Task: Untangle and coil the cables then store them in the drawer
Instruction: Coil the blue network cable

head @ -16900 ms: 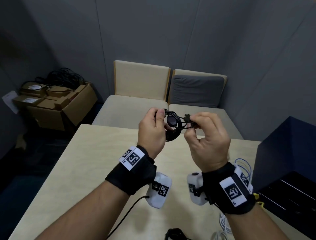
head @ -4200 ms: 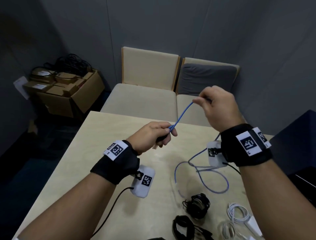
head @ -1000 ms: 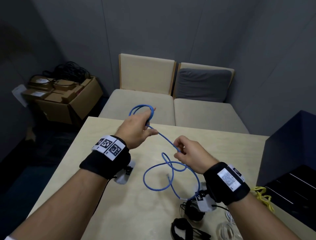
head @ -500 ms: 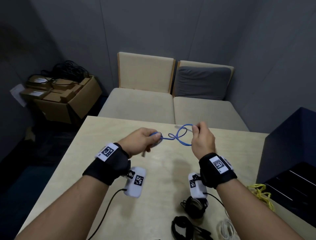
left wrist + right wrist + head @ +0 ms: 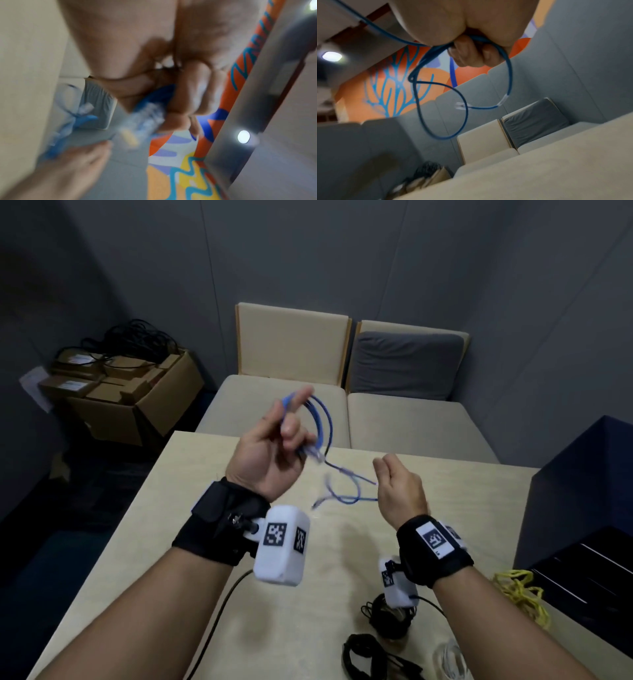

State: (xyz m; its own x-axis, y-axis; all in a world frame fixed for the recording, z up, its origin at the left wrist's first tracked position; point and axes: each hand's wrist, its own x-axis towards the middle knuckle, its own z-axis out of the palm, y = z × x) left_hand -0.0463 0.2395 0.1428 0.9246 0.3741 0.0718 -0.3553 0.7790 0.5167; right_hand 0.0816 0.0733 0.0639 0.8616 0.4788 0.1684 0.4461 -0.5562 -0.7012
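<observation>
Blue cable (image 5: 321,426) sits coiled in the gripping left hand (image 5: 270,453) over the far table (image 5: 171,542) edge; right hand (image 5: 400,491) holds the tail.
Left wrist: blurred.
Right wrist: curled fingers (image 5: 471,54) clamp slack; its crossed loop (image 5: 444,138) may knot if pulled.

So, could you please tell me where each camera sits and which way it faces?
Head: worn on the head, looking forward and down over the table at the beige seats; both forearms, left hand and right hand show.
Left wrist: under the left wrist, looking along the palm; blurred fingers curl round the blue network cable.
Right wrist: under the right wrist, looking up along the palm; fingers curl round its loop.
Shared: both wrist views catch the orange mural.
</observation>
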